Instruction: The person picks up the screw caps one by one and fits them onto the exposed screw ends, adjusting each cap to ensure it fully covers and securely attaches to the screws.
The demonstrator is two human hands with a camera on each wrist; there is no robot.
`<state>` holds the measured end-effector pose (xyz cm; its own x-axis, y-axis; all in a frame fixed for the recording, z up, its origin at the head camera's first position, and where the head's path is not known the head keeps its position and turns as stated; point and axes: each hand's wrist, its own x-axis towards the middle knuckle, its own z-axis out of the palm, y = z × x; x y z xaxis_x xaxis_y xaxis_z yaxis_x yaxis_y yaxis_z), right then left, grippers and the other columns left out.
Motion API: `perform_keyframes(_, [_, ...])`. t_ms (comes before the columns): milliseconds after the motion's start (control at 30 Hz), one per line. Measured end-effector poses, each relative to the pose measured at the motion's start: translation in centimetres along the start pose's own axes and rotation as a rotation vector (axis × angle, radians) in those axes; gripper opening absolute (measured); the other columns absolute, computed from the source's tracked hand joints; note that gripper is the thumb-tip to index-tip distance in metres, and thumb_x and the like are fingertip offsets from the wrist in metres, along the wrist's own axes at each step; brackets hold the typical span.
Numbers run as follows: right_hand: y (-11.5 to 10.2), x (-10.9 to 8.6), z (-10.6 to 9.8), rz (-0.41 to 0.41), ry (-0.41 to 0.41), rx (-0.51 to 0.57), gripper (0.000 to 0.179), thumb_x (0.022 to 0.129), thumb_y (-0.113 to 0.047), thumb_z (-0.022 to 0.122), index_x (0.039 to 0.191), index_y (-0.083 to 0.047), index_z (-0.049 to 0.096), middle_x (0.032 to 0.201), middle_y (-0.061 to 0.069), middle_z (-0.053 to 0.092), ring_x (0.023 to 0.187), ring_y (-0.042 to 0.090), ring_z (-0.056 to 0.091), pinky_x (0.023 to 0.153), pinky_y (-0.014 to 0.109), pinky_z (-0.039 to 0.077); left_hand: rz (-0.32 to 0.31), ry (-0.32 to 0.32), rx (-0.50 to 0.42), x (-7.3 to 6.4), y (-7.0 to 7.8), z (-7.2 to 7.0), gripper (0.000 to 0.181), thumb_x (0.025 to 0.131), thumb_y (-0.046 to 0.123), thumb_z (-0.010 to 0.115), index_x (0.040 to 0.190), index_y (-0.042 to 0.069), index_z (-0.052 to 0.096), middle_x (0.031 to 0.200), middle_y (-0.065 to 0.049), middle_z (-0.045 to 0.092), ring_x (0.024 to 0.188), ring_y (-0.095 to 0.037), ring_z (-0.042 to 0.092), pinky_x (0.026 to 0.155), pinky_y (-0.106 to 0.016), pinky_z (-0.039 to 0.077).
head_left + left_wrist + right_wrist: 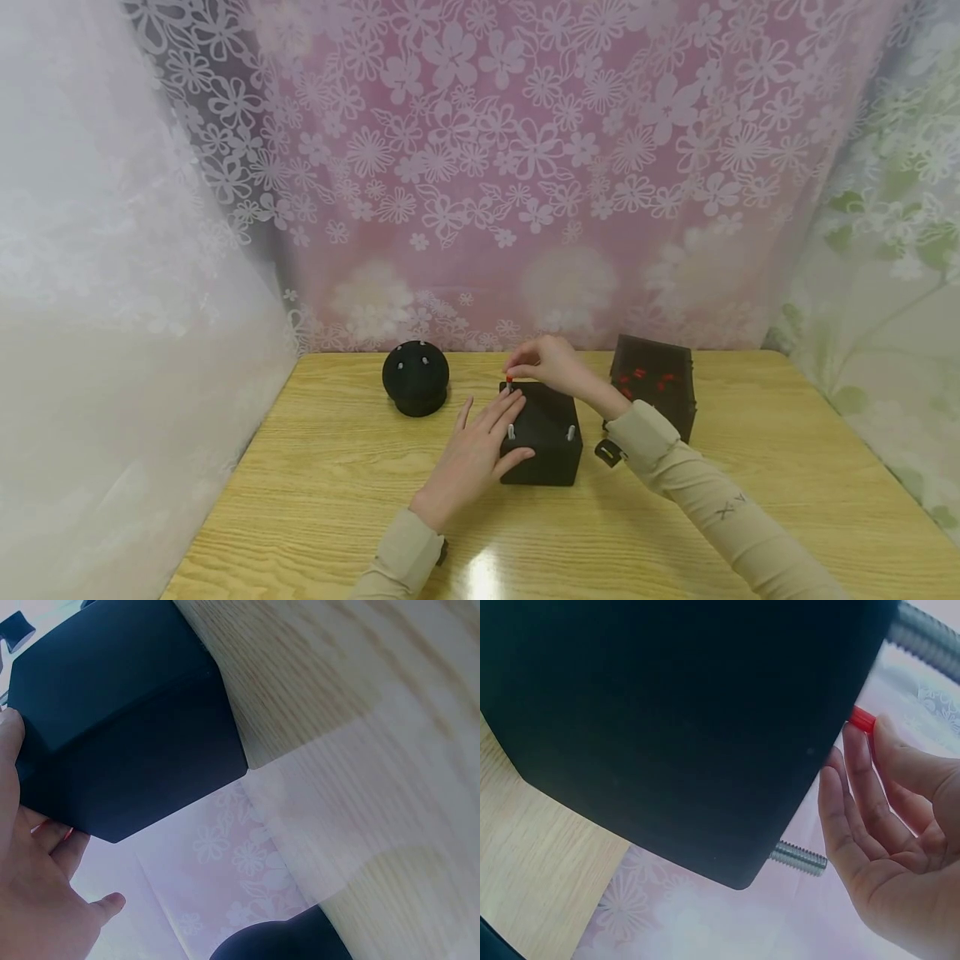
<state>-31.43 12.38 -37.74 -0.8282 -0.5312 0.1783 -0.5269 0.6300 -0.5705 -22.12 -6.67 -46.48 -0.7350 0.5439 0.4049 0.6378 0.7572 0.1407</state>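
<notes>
A black block stands on the table with silvery threaded studs rising from its top. One stud shows its thread clearly in the right wrist view. My right hand pinches a small red cap between thumb and fingers, at the block's far left corner, over a stud there. My left hand lies against the block's left side, its fingers stretched over the top edge and close to the red cap. Its thumb reaches along the near face.
Behind on the left stands a black round-topped piece with small pale studs. A dark open box with several red pieces inside stands at the right, partly behind my right forearm. The wooden table meets a floral curtain at the back.
</notes>
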Motion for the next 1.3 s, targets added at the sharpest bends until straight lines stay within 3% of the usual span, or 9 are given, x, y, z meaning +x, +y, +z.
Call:
perform_keyframes(700, [0.3, 0.1, 0.2, -0.043, -0.071, -0.020, 0.009, 0.096, -0.015, 0.072, 0.100, -0.009, 0.078, 0.096, 0.003, 0.076, 0.085, 0.016, 0.072, 0.077, 0.036, 0.059, 0.034, 0.053, 0.005, 0.0, -0.1, 0.1, 0.073, 0.102, 0.056, 0.049, 0.158, 0.011, 0.036, 0.163, -0.003, 0.035, 0.151, -0.018, 0.032, 0.123, -0.060, 0.020])
perform_keyframes(900, [0.2, 0.0, 0.0, -0.030, -0.069, -0.024, 0.017, 0.099, -0.020, 0.068, 0.107, -0.008, 0.078, 0.104, 0.006, 0.076, 0.093, 0.022, 0.072, 0.081, 0.039, 0.060, 0.040, 0.055, 0.011, 0.0, -0.1, 0.1, 0.073, 0.102, 0.056, 0.048, 0.159, 0.011, 0.036, 0.164, -0.003, 0.034, 0.151, -0.017, 0.032, 0.122, -0.060, 0.021])
perform_keyframes(1067, [0.3, -0.3, -0.2, -0.025, 0.016, -0.005, 0.024, 0.102, -0.024, 0.063, 0.111, -0.007, 0.077, 0.104, 0.009, 0.076, 0.092, 0.028, 0.072, 0.078, 0.042, 0.061, 0.038, 0.053, 0.005, 0.0, -0.1, 0.1, 0.073, 0.102, 0.057, 0.047, 0.159, 0.012, 0.035, 0.164, -0.002, 0.034, 0.151, -0.017, 0.032, 0.122, -0.061, 0.022])
perform_keyframes(1300, [0.3, -1.4, -0.9, -0.020, 0.175, 0.086, 0.026, 0.105, -0.026, 0.059, 0.108, -0.008, 0.076, 0.093, 0.004, 0.076, 0.085, 0.024, 0.073, 0.075, 0.041, 0.062, 0.027, 0.038, -0.010, -0.1, 0.0, 0.0, 0.074, 0.102, 0.056, 0.049, 0.159, 0.012, 0.034, 0.164, -0.001, 0.034, 0.151, -0.017, 0.031, 0.122, -0.060, 0.021])
